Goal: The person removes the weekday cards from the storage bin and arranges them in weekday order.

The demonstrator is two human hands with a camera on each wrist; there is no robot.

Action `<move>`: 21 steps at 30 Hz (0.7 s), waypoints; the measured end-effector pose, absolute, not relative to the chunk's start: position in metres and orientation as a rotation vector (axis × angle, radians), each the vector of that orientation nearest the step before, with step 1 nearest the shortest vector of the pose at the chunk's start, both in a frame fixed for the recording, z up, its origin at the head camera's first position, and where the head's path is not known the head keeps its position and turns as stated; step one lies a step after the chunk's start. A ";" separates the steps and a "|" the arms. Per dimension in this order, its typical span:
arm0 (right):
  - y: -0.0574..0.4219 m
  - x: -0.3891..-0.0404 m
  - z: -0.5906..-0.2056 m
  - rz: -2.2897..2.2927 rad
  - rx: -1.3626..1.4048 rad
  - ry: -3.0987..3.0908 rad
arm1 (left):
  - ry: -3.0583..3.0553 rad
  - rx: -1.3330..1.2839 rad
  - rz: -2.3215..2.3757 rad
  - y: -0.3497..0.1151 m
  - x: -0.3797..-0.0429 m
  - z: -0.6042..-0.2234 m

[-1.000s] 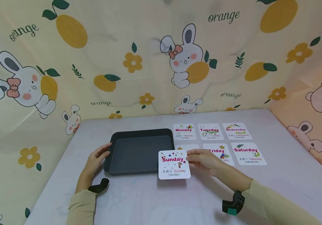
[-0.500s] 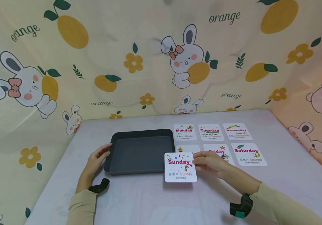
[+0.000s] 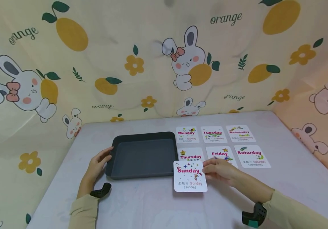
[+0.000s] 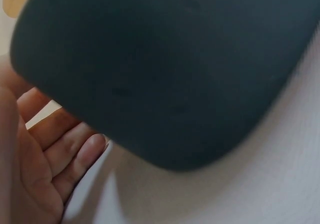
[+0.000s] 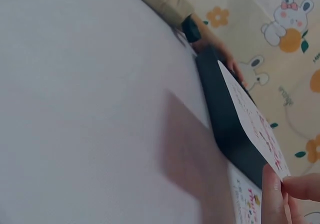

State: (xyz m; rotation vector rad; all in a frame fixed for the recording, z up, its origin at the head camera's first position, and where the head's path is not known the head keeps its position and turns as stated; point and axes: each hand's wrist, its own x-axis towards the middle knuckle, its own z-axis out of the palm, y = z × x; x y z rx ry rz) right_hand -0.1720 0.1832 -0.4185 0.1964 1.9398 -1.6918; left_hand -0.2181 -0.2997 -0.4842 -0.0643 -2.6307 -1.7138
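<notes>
My right hand (image 3: 221, 171) pinches the right edge of a white "Sunday" card (image 3: 190, 183), with thumb and fingertips on either side of it in the right wrist view. The card is raised off the table, its shadow (image 5: 187, 144) falling apart from it. It overlaps the front right corner of a dark grey rectangular tray (image 3: 144, 159) and the lower part of the "Thursday" card (image 3: 190, 152). At the tray's left side, my left hand (image 3: 96, 165) touches the rim and outer wall with relaxed fingers (image 4: 65, 144). The thumb's contact there is unclear.
Right of the tray lie the "Monday" (image 3: 187, 138), "Tuesday" (image 3: 214, 138) and "Wednesday" (image 3: 240, 137) cards in a back row. "Friday" (image 3: 218, 153) and "Saturday" (image 3: 251, 160) stand in the front row beside "Thursday". A patterned cloth (image 3: 152, 47) hangs behind the white table (image 3: 141, 203).
My right hand has carried the "Sunday" card rightward and nearer the table's front, uncovering more of the tray and the "Thursday" card. The left hand and the tray have stayed in place.
</notes>
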 end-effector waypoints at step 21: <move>0.205 -0.159 -0.433 -1.695 0.140 1.813 | -2.633 -0.038 -1.733 -0.297 -0.218 -0.484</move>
